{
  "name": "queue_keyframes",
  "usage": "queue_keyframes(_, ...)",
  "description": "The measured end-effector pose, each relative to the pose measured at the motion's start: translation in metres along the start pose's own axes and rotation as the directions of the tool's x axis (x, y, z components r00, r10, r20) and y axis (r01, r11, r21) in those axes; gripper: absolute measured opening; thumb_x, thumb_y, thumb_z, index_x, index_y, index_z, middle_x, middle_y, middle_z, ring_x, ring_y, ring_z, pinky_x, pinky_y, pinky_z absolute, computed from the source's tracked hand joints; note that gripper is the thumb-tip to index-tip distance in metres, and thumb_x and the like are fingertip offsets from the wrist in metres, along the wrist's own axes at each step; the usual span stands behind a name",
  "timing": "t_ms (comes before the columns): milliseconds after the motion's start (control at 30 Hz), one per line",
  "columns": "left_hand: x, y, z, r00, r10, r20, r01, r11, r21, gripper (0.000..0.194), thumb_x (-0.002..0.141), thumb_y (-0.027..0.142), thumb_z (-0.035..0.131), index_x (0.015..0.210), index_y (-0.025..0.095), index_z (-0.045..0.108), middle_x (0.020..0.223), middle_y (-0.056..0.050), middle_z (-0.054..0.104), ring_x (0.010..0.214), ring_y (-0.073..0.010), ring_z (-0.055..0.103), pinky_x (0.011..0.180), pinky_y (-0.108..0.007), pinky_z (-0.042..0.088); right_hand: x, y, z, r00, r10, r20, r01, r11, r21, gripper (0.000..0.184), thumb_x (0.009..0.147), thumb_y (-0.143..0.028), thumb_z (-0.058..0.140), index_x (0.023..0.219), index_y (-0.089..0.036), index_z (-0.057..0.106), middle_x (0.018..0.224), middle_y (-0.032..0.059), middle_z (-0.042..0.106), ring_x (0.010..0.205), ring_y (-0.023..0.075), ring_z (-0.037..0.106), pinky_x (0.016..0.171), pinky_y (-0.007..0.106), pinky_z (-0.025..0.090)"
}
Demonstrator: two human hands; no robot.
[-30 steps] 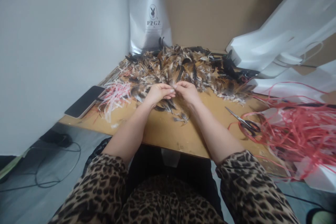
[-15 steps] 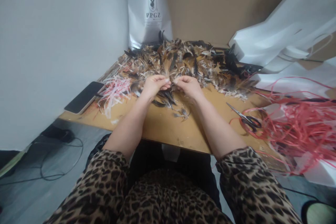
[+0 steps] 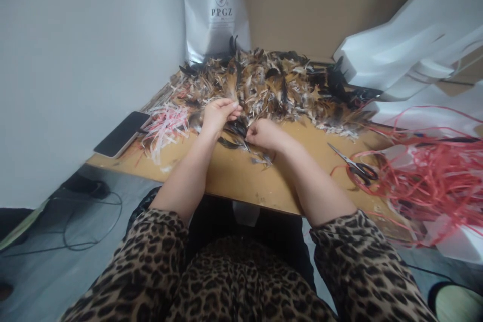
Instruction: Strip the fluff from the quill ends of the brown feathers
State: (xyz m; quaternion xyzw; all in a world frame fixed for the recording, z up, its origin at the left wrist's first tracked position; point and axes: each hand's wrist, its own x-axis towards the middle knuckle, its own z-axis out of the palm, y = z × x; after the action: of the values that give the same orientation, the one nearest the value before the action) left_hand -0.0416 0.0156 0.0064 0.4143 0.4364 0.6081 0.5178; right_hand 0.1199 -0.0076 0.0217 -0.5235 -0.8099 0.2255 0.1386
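My left hand [image 3: 222,114] is closed in a pinch on a brown feather [image 3: 231,88], which points up and away from the fingertips. Lower and to its right, my right hand [image 3: 261,134] has its fingers curled closed at the dark feathers [image 3: 234,136] on the near side of the pile. What lies between the right fingertips is too small to make out. A wide heap of brown, black and pale feathers [image 3: 260,78] spreads behind both hands. A few small grey feathers [image 3: 263,159] lie on the wooden table [image 3: 249,186] in front.
A phone [image 3: 123,134] and pink-white plastic strips [image 3: 168,126] lie at the left. Scissors [image 3: 354,165] rest on the right, beside a tangle of red plastic ribbon [image 3: 437,176]. A silver-white bag [image 3: 217,30] stands at the back, and white sheeting [image 3: 400,40] hangs at the right.
My right hand has moved down and towards me, away from the left, to the dark feathers. My left hand keeps its pinch on the brown feather. The view has shifted slightly.
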Motion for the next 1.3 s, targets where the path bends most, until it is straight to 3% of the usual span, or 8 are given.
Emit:
queue_keyframes(100,0.0,0.0,0.0,1.0,0.024,0.019,-0.024,1.0,-0.018,0.016,0.068,0.022,0.074,0.075,0.012,0.063,0.068,-0.003,0.07,0.055,-0.0063,0.062,0.05,-0.014,0.047,0.002,0.005,0.0,0.996,0.051,-0.07,-0.053,0.998,-0.023,0.008,0.065,-0.019,0.061,0.06,-0.019,0.066,0.059,0.0031,0.063,0.054,0.0134,0.05,0.055,0.027,0.034)
queue_keyframes(400,0.001,-0.003,-0.001,0.998,0.04,0.052,-0.038,0.999,-0.033,0.018,0.066,0.023,0.075,0.074,0.011,0.063,0.068,-0.003,0.07,0.054,-0.0068,0.063,0.049,-0.014,0.047,0.008,0.007,0.006,0.988,0.137,0.077,-0.115,0.964,-0.241,0.013,0.066,-0.023,0.059,0.069,-0.015,0.069,0.069,0.0085,0.067,0.059,0.0151,0.054,0.056,0.027,0.036)
queue_keyframes(567,0.0,-0.002,-0.001,0.999,0.015,0.049,-0.014,0.999,-0.03,0.017,0.068,0.022,0.074,0.076,0.011,0.064,0.069,-0.003,0.07,0.055,-0.0059,0.063,0.049,-0.013,0.046,0.005,0.015,-0.001,0.986,0.129,0.101,-0.139,0.986,0.094,0.008,0.064,-0.017,0.058,0.056,-0.015,0.061,0.052,0.0018,0.056,0.048,0.0106,0.045,0.05,0.026,0.034)
queue_keyframes(633,0.0,-0.001,-0.001,0.998,-0.007,0.057,0.011,0.998,-0.06,0.017,0.068,0.021,0.075,0.076,0.011,0.063,0.07,-0.003,0.071,0.055,-0.0054,0.063,0.049,-0.012,0.046,0.004,0.022,-0.005,0.987,0.138,0.082,-0.16,0.907,0.389,0.009,0.065,-0.019,0.059,0.056,-0.016,0.059,0.045,-0.0022,0.048,0.042,0.0076,0.038,0.044,0.024,0.029)
queue_keyframes(733,-0.001,0.002,0.0,0.994,-0.067,0.084,0.077,0.99,-0.117,0.017,0.069,0.02,0.075,0.076,0.011,0.063,0.07,-0.002,0.07,0.054,-0.0044,0.062,0.048,-0.011,0.046,0.008,0.031,-0.011,0.987,0.161,0.001,-0.105,0.642,0.759,0.011,0.063,-0.025,0.066,0.064,-0.016,0.061,0.043,-0.0048,0.047,0.038,0.0053,0.034,0.039,0.021,0.023)
queue_keyframes(900,-0.007,0.003,0.003,0.96,-0.195,0.201,0.227,0.962,-0.15,0.011,0.073,0.015,0.072,0.077,0.008,0.063,0.072,-0.005,0.071,0.055,-0.005,0.063,0.048,-0.011,0.046,0.014,0.032,-0.014,0.984,0.144,-0.102,0.06,0.268,0.961,0.032,0.053,-0.033,0.08,0.065,-0.016,0.056,0.046,-0.0065,0.047,0.04,0.0031,0.034,0.039,0.017,0.021)
queue_keyframes(1000,-0.01,0.001,0.005,0.935,-0.229,0.271,0.277,0.949,-0.153,0.008,0.075,0.012,0.069,0.078,0.007,0.064,0.074,-0.006,0.071,0.056,-0.0062,0.065,0.048,-0.011,0.047,0.016,0.028,-0.011,0.98,0.146,-0.133,0.1,0.215,0.971,0.033,0.053,-0.034,0.082,0.068,-0.016,0.058,0.046,-0.0072,0.047,0.042,0.0036,0.036,0.041,0.017,0.024)
queue_keyframes(1300,-0.012,-0.002,0.008,0.878,-0.309,0.365,0.383,0.912,-0.149,0.005,0.078,0.01,0.065,0.08,0.006,0.065,0.078,-0.009,0.072,0.056,-0.0069,0.066,0.044,-0.01,0.045,0.024,0.019,0.013,0.933,0.219,-0.286,0.222,0.277,0.935,0.029,0.058,-0.037,0.079,0.069,-0.018,0.061,0.05,-0.0059,0.052,0.045,0.0058,0.043,0.045,0.019,0.031)
